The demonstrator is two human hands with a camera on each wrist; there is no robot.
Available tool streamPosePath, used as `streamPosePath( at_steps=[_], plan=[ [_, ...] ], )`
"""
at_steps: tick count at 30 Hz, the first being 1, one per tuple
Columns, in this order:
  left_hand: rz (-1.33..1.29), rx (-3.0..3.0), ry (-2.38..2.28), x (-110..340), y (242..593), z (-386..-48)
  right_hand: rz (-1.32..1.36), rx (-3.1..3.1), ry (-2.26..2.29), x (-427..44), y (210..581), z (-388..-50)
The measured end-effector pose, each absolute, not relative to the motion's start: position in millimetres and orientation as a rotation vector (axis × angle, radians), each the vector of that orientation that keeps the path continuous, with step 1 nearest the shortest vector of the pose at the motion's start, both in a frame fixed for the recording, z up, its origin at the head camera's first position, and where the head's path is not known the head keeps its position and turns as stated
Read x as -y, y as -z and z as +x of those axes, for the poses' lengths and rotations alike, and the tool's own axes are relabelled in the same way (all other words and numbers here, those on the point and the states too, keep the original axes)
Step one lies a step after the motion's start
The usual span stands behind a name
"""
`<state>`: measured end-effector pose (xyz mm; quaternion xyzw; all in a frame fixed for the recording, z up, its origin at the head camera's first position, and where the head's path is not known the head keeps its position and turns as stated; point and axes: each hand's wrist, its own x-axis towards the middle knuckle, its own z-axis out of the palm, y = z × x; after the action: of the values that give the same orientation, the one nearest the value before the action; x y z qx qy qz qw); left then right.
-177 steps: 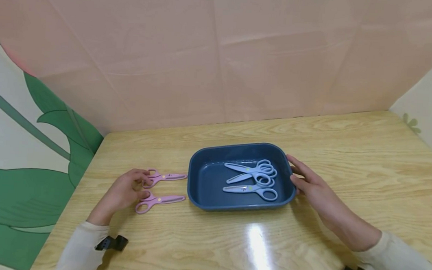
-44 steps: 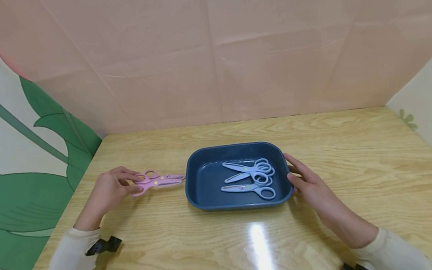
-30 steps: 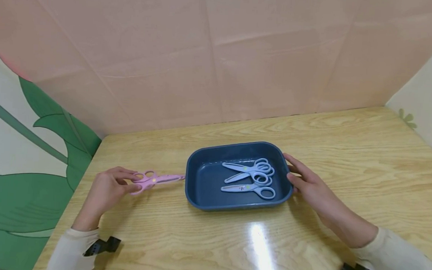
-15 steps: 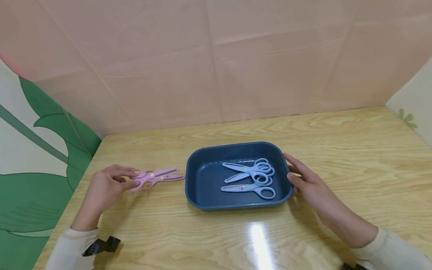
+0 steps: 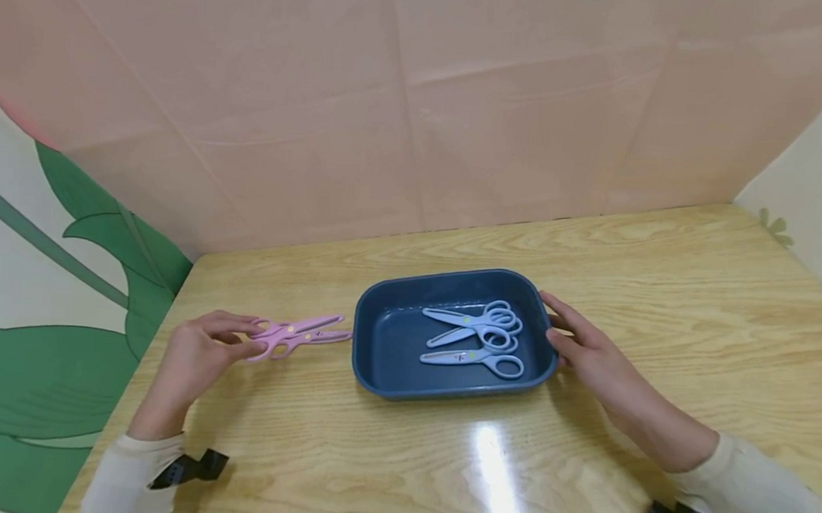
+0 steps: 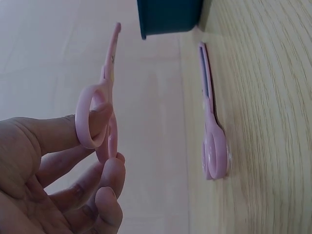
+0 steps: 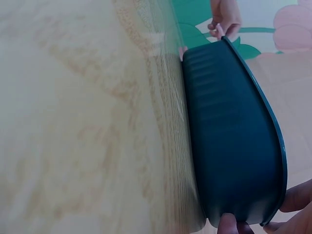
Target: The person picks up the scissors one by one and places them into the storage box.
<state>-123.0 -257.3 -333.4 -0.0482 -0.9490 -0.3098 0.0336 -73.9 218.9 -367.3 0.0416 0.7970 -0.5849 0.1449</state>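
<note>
My left hand (image 5: 192, 357) pinches a pair of pink scissors (image 6: 91, 114) by the handle loops, thumb against one loop and fingertips against the other side. In the left wrist view they are raised off the table, blades pointing away from the palm. A second pair of pink scissors (image 6: 215, 151) lies flat on the table, partly hidden beneath the held pair in the head view. My right hand (image 5: 603, 371) grips the right end of a dark blue tray (image 5: 445, 396). Inside the tray, several light blue scissors (image 5: 471, 357) overlap, handles toward the right.
The tray stands on a wood-grain table (image 5: 694, 318), with the tips of the lying scissors close to its left end. A pink cloth (image 5: 419, 110) hangs behind the table. Green leaf patterns decorate the wall (image 5: 49, 377) at the left.
Both pink scissors lay on the table at first. My left hand has picked up the nearer pair and carried it back over the other. My right hand has stayed at the tray.
</note>
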Motion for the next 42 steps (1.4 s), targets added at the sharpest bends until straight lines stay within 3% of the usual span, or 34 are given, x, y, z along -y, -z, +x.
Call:
streamPosePath(
  at_steps=[42],
  plan=[
    [-0.296, 2.939, 0.932, 213.8, 321.9, -116.8, 0.079, -2.323, 1.725, -218.5, 371.8, -75.2]
  ],
)
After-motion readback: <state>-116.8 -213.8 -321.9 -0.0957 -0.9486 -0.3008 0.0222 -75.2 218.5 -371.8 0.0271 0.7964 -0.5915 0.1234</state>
